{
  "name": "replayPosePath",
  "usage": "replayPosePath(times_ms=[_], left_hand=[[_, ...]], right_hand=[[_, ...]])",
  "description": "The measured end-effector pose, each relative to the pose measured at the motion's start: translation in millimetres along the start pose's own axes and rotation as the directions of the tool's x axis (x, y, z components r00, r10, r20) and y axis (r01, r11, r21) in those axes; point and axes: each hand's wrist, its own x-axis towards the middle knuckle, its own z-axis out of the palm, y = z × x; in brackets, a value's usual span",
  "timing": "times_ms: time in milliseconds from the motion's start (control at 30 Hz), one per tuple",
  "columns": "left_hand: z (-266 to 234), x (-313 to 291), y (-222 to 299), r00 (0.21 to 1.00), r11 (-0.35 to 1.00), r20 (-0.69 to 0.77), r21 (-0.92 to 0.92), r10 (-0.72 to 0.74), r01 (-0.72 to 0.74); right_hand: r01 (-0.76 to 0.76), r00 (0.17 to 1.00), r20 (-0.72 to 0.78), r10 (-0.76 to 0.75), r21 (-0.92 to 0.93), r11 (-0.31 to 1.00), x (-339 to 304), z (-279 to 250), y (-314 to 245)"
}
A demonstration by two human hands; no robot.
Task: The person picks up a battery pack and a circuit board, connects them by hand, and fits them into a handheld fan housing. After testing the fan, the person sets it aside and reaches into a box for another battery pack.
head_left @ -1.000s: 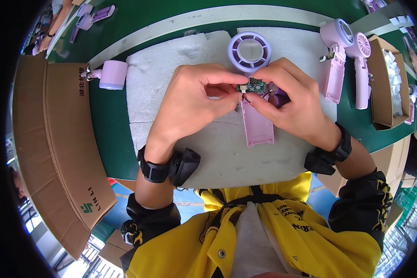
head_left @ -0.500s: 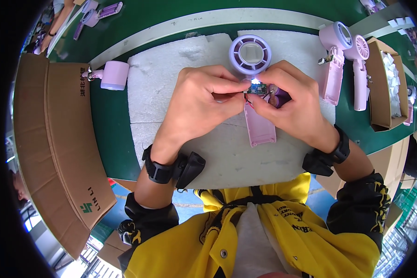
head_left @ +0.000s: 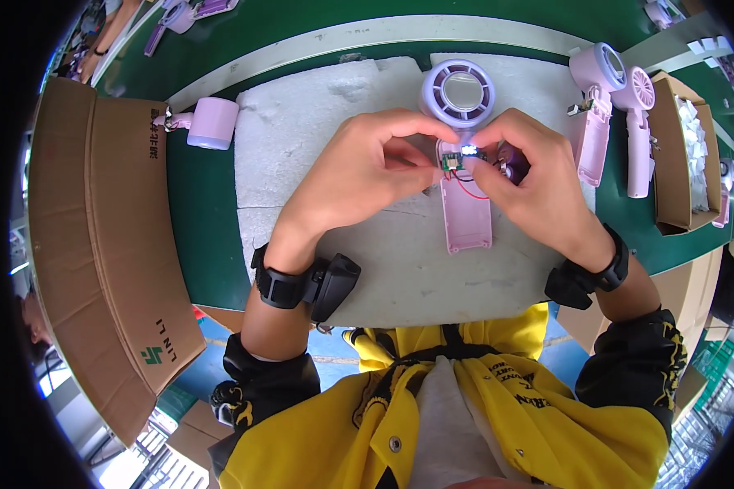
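Observation:
A purple handheld fan (head_left: 457, 92) lies on the white foam pad, its round head away from me and its pink handle shell (head_left: 467, 216) open toward me. Over the top of that handle is a small green circuit board (head_left: 453, 162) with a bright white light and thin red and black wires. My left hand (head_left: 363, 163) has thumb and index finger at the board's left end. At its right end, my right hand (head_left: 526, 167) pinches the board beside the light. A dark purple cylindrical part (head_left: 512, 163) shows under the right fingers.
White foam (head_left: 302, 106) covers the green table (head_left: 208, 244) before me. Another fan (head_left: 213, 123) lies left, near a large cardboard box (head_left: 114, 244). Two more fans (head_left: 599, 65) and an open carton (head_left: 669, 163) of white pieces are at right. A metal rail (head_left: 367, 34) crosses behind.
The view has shifted slightly, so most things appear a little farther right. My left fingertips have parted somewhat, and more of the board and the red wire shows.

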Motion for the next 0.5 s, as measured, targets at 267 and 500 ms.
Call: replayPosePath(times_ms=[267,500], left_hand=[[2.0,0.3,1.4,0.999,0.999,0.019,0.009,-0.033,0.032],[2.6,-0.2,0.7,1.0,0.999,-0.015,0.031,-0.026,0.026]], right_hand=[[0.134,0.991,-0.008,-0.134,-0.071,0.989,-1.4,1.4,4.9],[0.167,0.985,-0.021,-0.173,-0.166,0.972,-3.4,3.5,1.2]])
